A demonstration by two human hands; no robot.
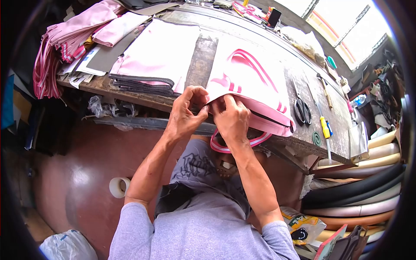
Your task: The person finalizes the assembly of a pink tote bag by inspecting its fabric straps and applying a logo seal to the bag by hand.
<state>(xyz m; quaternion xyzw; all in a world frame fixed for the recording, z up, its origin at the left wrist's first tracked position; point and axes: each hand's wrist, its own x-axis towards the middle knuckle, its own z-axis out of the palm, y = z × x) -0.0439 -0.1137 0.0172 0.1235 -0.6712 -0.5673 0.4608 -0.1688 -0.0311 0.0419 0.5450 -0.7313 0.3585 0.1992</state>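
Clearance on the workbench
Bare wooden strip (201,60) lies open between stacked pink panels (151,56) and pink striped bag (249,82); black-handled scissors (302,110) and yellow-handled tool (325,128) obstruct the right side.

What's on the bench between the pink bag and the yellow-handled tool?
Head view: black scissors lie on the bench between the pink bag and the yellow-handled tool.

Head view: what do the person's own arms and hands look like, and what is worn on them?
Both arms are bare from the short sleeves down. The left hand and the right hand wear no gloves, and no watch or wristband shows on either wrist. Whether any ring is worn is too small to tell. The sleeves belong to a light grey T-shirt with a dark printed design on it.
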